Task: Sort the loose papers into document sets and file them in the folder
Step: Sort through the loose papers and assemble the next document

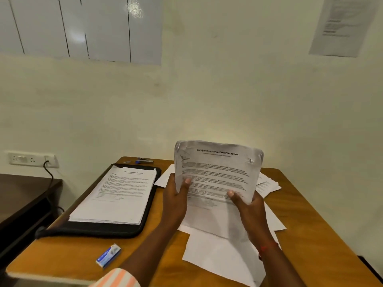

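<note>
Both hands hold one sheaf of papers [217, 175] upright above the table. The left hand [176, 195] grips its left edge and the right hand [248, 206] its lower right edge, each with the thumb pressed on the printed front and the fingers curled behind. The top sheet is headed "Sample Internship Documentation" (the body text is too blurred to read), and its top corners curl back.

Directly beneath the grip, loose papers [223, 255] lie scattered and overlapping on the wooden table [310, 224], with a few more fanned out behind the sheaf to the right. Left of the grip, a black folder [99, 230] lies open with a squared stack of sheets [118, 195] resting in it. Beyond the folder, at the table's far edge, sits a stapler [145, 161]; nearer than the folder, left of the forearms, lies a small blue box [108, 255].

Behind it all is a cream wall [207, 100] bearing a whiteboard [83, 27] at upper left, a printed notice [342, 25] at upper right, and a socket plate [31, 159] with a black cable low on the left, above a dark desk [24, 191].
</note>
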